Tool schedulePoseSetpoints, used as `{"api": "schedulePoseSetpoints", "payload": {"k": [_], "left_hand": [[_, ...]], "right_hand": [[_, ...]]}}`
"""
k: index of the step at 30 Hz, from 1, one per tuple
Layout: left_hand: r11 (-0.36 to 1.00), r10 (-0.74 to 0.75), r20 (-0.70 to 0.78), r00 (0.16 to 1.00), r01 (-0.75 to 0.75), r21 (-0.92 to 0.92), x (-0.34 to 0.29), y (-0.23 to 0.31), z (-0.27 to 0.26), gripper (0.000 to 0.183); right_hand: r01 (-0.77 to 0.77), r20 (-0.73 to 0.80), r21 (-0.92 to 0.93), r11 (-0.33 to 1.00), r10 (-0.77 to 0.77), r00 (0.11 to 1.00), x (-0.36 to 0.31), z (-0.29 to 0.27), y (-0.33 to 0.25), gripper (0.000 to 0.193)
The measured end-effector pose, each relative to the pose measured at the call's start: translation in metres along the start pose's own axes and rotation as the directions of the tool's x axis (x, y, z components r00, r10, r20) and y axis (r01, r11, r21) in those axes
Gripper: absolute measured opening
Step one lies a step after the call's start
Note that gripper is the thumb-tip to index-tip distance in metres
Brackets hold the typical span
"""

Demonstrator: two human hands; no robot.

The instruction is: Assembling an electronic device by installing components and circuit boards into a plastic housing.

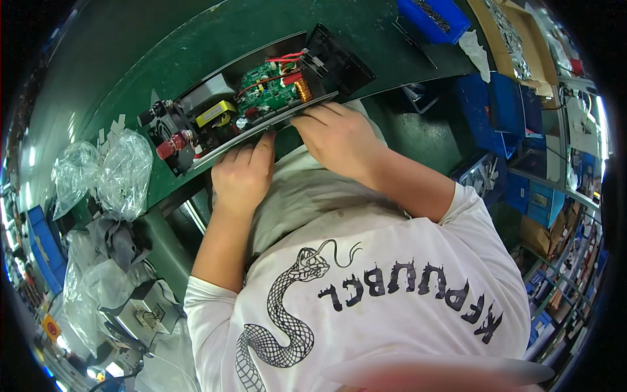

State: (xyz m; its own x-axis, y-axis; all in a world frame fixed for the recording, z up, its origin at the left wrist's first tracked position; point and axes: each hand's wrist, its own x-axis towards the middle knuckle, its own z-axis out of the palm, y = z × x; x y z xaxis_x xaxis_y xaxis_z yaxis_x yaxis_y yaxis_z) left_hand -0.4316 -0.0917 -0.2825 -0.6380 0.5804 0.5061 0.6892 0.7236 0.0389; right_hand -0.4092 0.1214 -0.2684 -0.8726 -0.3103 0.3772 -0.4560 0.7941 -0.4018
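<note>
On the green bench, both hands, left [243, 175] and right [339, 138], are gripping the open case [261, 98], green board showing; clear bags [124, 171] are lying left.

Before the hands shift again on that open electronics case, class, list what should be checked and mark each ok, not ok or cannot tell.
1. Left hand on the near edge of the open case: ok.
2. Right hand on the same edge, nearer the black end panel: ok.
3. Case rests on the green table: ok.
4. Red wires lie away from the fingers: ok.
5. Green circuit board seated firmly: cannot tell.
6. Plastic bags lie apart from the case: ok.
</note>
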Motion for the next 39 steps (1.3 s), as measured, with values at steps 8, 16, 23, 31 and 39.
{"api": "schedulePoseSetpoints", "payload": {"k": [8,16,23,31,39], "left_hand": [[0.999,0.015,-0.058,0.998,-0.017,-0.035,0.004,0.001,0.002,0.030],[1.000,0.018,0.030,0.999,-0.017,-0.026,0.002,-0.001,-0.003,0.032],[0.997,-0.011,-0.007,1.000,0.010,-0.081,0.007,-0.002,0.001,0.034],[0.996,-0.084,-0.012,0.996,0.084,-0.006,0.008,0.006,-0.005,0.019],[0.967,-0.253,-0.025,0.967,0.253,0.001,0.014,0.016,-0.008,0.031]], "right_hand": [[0.016,-0.040,-0.017,1.000,-0.017,0.999,0.000,0.004,0.001,0.026],[-0.003,-0.035,-0.026,1.000,0.002,0.999,0.001,0.003,-0.002,0.026],[0.004,-0.054,-0.025,1.000,-0.005,0.999,0.002,0.004,0.000,0.024],[-0.034,-0.061,-0.180,0.983,0.024,0.998,0.005,-0.002,0.001,0.010],[-0.017,-0.101,-0.222,0.975,-0.006,0.995,0.009,-0.004,0.003,0.019]]}}
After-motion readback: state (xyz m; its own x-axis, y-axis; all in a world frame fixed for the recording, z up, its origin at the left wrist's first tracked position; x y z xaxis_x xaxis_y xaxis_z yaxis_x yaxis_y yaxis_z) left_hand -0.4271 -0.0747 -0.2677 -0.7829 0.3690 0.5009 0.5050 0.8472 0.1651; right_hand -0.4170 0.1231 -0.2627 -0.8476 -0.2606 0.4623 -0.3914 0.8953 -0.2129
